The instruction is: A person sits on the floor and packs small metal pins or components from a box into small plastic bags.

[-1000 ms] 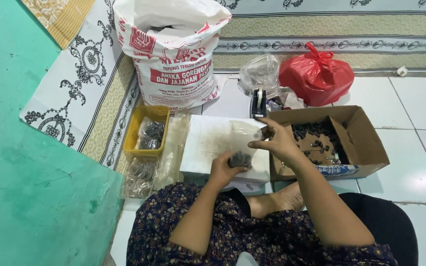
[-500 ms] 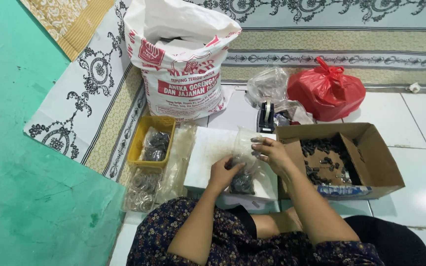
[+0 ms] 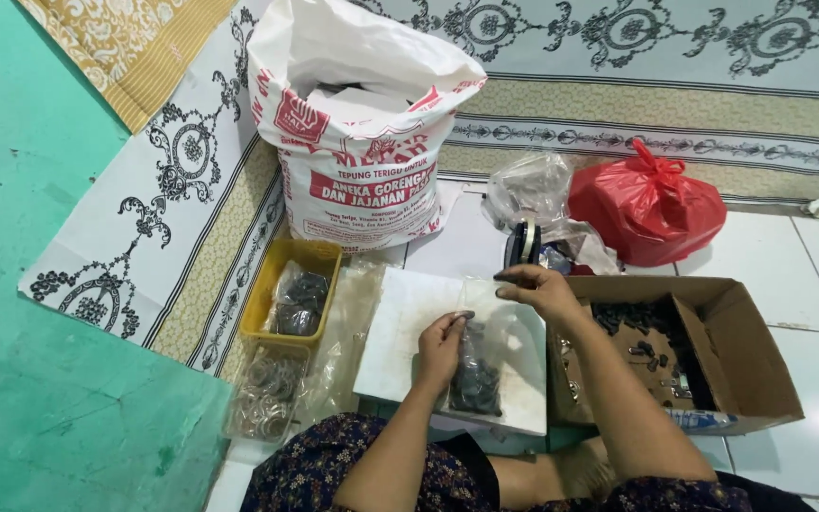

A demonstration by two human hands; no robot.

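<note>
A clear plastic bag (image 3: 476,365) filled with small dark parts lies on a white board (image 3: 400,351) in front of me. My left hand (image 3: 440,346) pinches the bag's left upper edge. My right hand (image 3: 540,292) holds the bag's top right corner, higher up, stretching the plastic between both hands. The dark parts sit in the bag's lower half.
An open cardboard box (image 3: 713,351) with dark parts stands to the right. A yellow tray (image 3: 319,256) holding bagged parts sits left, with a bag of rings (image 3: 267,389) below it. Behind stand a big white sack (image 3: 362,142), a red plastic bag (image 3: 646,209) and a tape roll (image 3: 523,244).
My right hand came away from the cardboard box to the bag's top. Both hands now hold the bag's top edge over the white board.
</note>
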